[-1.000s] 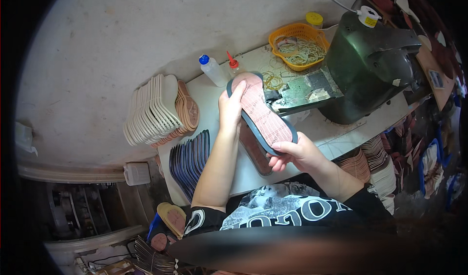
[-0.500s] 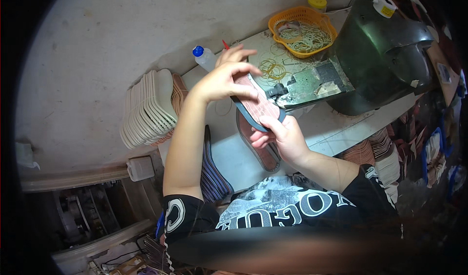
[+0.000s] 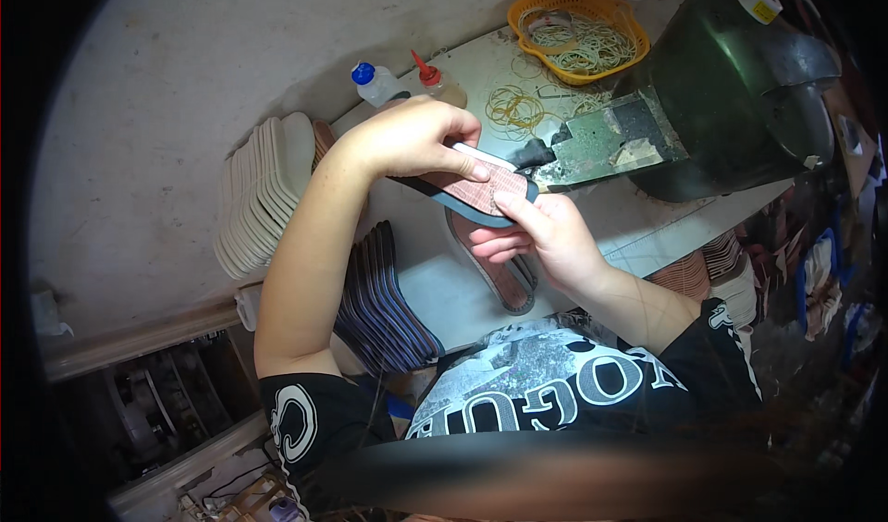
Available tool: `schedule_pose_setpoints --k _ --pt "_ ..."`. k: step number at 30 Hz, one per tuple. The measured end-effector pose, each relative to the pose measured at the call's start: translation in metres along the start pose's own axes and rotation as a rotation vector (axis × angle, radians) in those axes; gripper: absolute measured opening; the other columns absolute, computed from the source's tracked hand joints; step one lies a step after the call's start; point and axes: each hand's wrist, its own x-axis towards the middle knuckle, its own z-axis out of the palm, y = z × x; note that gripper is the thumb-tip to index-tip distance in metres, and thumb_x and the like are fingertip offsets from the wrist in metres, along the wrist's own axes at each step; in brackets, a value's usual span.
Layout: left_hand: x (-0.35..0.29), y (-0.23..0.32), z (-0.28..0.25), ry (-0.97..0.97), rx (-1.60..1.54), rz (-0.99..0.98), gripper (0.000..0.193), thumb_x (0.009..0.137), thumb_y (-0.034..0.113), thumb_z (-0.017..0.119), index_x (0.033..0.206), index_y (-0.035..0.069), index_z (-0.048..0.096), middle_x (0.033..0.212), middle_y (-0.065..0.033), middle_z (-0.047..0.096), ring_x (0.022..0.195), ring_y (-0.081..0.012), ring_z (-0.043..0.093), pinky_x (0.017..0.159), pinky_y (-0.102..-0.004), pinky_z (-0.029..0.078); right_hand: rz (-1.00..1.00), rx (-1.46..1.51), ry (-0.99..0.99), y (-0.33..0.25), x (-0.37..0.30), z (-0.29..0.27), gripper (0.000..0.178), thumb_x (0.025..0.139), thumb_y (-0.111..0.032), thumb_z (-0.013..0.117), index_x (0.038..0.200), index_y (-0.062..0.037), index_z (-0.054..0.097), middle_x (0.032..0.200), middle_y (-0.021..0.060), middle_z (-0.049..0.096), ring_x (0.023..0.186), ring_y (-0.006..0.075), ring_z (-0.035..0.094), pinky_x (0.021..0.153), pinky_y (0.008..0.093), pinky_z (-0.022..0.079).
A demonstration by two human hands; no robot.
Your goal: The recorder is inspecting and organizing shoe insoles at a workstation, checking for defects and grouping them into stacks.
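Observation:
Both hands hold a shoe sole [image 3: 460, 190] with a pink, grid-textured top and a dark blue edge, tilted above the table beside the tip of the green machine arm. My left hand [image 3: 427, 141] curls over its far part, thumb pressed on the pink face. At the near end, my right hand [image 3: 548, 235] pinches it, thumb on top and fingers beneath. A white strip [image 3: 485, 158] shows along its far edge; its left end is partly hidden by my left hand. Below, another pink sole [image 3: 507, 286] with a dark rim lies on the table, partly covered by my right hand.
A green machine [image 3: 721, 106] stands right on the white table [image 3: 444, 277]. Behind are an orange basket [image 3: 638, 55] of rubber bands, loose bands [image 3: 516, 108], a blue-capped bottle [image 3: 375, 85] and a red-tipped bottle [image 3: 439, 83]. Stacked dark soles [image 3: 384, 305] and white soles [image 3: 264, 198] stand left.
My left hand has come down from above, its spread fingers closing over the sole's far part. The sole has turned flatter toward the left; my right hand keeps its pinch.

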Motion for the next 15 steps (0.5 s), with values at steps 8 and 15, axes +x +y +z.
schedule_pose_setpoints --k 8,15 --pt "-0.018 0.01 0.019 -0.018 -0.314 -0.164 0.043 0.081 0.045 0.07 0.084 0.004 0.061 0.069 -0.0062 0.059 0.066 -0.015 0.054 0.061 -0.0309 0.044 -0.012 -0.055 0.002 -0.007 -0.004 0.0 0.045 0.096 -0.037 0.053 0.112 0.0053 0.059 0.095 0.0175 0.068 0.08 0.0212 0.07 0.071 0.0278 0.057" --pt "-0.033 0.023 0.044 0.104 -0.495 -0.305 0.031 0.088 0.031 0.068 0.079 0.004 0.056 0.067 0.0036 0.052 0.059 -0.0059 0.043 0.052 -0.0252 0.038 -0.064 -0.054 0.028 -0.01 -0.004 0.0 0.046 0.093 -0.041 0.057 0.107 0.0034 0.06 0.092 0.016 0.069 0.073 0.0211 0.071 0.062 0.0258 0.058"
